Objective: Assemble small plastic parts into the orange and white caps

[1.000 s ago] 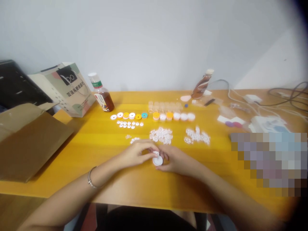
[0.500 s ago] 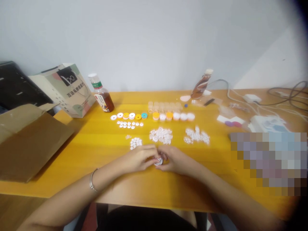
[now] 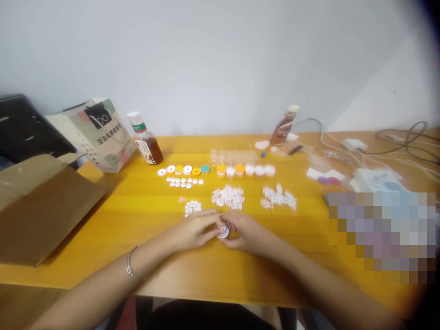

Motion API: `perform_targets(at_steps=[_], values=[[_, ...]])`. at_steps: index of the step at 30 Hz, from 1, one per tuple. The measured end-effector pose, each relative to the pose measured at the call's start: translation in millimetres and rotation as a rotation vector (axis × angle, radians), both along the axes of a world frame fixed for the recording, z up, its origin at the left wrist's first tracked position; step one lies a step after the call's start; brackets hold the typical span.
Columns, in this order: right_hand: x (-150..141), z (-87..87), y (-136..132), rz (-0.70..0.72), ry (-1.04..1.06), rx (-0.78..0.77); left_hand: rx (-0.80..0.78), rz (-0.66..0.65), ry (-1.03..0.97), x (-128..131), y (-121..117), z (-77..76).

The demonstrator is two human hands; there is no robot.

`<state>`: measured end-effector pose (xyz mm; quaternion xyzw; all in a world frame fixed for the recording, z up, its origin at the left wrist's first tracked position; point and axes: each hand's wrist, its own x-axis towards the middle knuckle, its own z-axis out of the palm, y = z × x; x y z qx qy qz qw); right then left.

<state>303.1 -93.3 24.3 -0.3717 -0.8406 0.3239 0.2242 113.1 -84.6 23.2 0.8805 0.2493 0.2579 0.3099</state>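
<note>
Between both hands, close above the table, is a small white round cap-like piece [image 3: 223, 232]. My left hand [image 3: 199, 229] pinches it from the left, thumb and fingers closed. My right hand [image 3: 245, 232] curls around its right side, fingers closed on it; the fingertips partly hide the piece. Just beyond my left hand lies a cluster of small white round parts [image 3: 193, 207]. Farther out are a pile of white openwork discs [image 3: 228, 197] and a second pile of white openwork pieces [image 3: 280, 196].
Behind run a row of ring-shaped lids [image 3: 187, 170], small white knobs [image 3: 185, 181], capped pots [image 3: 239, 170] and clear cups [image 3: 233, 157]. Two bottles stand farther back, one with dark red liquid [image 3: 148, 144], one brown [image 3: 283, 126]. A cardboard box [image 3: 48, 206] and paper bag [image 3: 103, 137] occupy the left; cables [image 3: 409, 137] the right.
The camera view has shifted slightly. Both hands stay together around the white piece, which shows a little more between the fingers now.
</note>
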Motion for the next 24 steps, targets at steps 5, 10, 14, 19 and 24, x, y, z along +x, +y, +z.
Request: perform_targets(at_steps=[5,10,14,19,24], values=[[1,7.6,0,-0.032,0.264,-0.348,0.013,0.140,-0.142,-1,1,7.6],[0,5.4,4,-0.070,0.549,-0.663,-0.040,0.226,-0.186,0,6,13.4],[-1,-1.3,10,-0.200,0.643,-0.706,-0.014,0.403,-0.215,-1,41,12.7],[-2,-5.2,14,-0.271,0.684,-0.712,0.151,0.657,-0.010,7,124,11.2],[-2,-6.5,15,-0.281,0.685,-0.689,0.158,0.761,0.007,28,178,-2.5]])
